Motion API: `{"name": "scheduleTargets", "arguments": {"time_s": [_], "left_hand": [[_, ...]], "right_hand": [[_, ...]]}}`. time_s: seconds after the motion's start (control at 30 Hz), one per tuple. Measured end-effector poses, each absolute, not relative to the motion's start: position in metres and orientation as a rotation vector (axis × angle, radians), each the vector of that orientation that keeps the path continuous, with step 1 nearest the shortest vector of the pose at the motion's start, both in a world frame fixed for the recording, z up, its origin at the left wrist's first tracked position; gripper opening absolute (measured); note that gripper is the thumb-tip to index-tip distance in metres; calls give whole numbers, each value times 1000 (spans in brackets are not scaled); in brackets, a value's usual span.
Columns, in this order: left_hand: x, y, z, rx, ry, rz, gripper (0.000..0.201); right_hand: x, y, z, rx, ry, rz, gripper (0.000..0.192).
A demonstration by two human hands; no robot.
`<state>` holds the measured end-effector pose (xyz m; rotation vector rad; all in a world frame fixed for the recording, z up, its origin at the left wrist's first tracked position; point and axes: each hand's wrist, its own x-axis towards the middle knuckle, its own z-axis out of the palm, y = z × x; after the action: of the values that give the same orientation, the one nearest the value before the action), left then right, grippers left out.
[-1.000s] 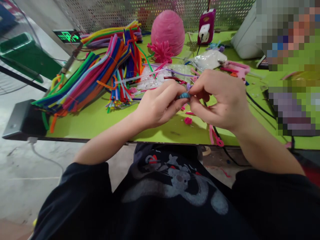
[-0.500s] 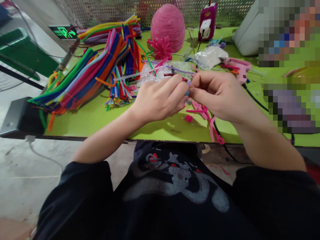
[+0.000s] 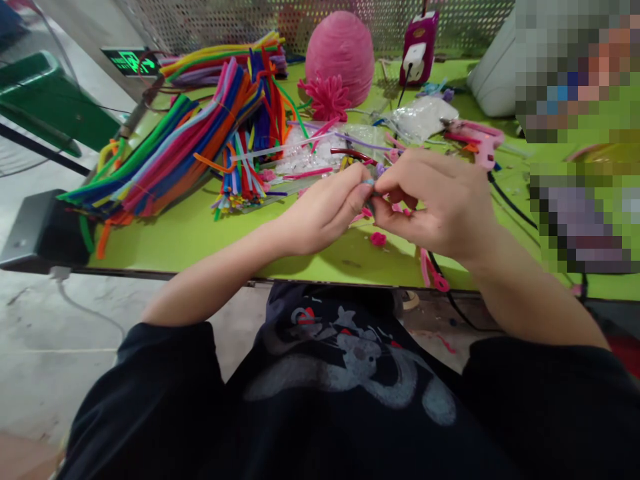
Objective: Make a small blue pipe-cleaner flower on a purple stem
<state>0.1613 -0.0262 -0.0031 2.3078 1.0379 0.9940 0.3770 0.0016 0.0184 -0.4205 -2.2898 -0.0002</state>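
Now, mid-frame | our left hand and right hand both pinch a small blue piece | pipe cleaners upper left

Small blue fuzzy piece, mostly hidden, above green table

The near left part of the table is bare green, so a hand can pass there, between the near edge and the pipe cleaners. These lie in a long heap on the far left and block that side. Just beyond both hands stand clear bags, a pink flower and a pink ball. To the right, a glue gun and its black cable cross the table. Small pink pieces lie near the right hand, and the left hand meets it over the table's near middle.
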Motion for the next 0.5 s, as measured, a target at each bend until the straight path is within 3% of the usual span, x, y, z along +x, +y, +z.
{"name": "scheduleTargets", "arguments": {"time_s": [0.17, 0.37, 0.5], "left_hand": [[162, -31, 3, 2006, 962, 953, 54], [158, -28, 15, 1627, 894, 660, 46], [155, -26, 11, 1640, 945, 722, 51]], "right_hand": [[382, 9, 18, -221, -2284, -457, 21], [380, 29, 26, 52, -2460, -387, 32], [375, 39, 15, 122, -2253, -524, 21]]}}
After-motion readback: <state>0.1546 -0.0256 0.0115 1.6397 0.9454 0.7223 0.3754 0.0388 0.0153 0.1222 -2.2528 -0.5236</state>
